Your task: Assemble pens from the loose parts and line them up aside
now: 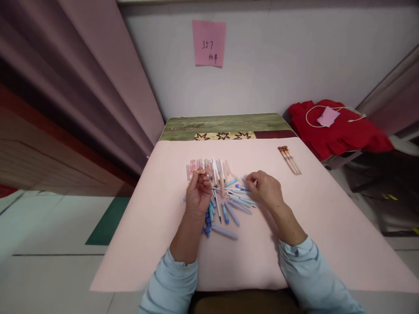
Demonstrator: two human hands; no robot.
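Over the left part of a pile of pen parts, my left hand is closed, palm up, on a small tan pen part with a ring-like end. My right hand is at the pile's right edge, its fingers pinched together. A pale blue pen part pokes out at its fingertips; the rest is hidden. Between the hands lie white ink refills, pale blue pen barrels and bright blue pieces. Clear and pink pen parts form a row behind my left hand.
Several assembled tan pens with brown tops lie side by side at the right on the pink table cover. Behind the table is a wall with a pink note. A red cloth with a white cable is beyond the right edge.
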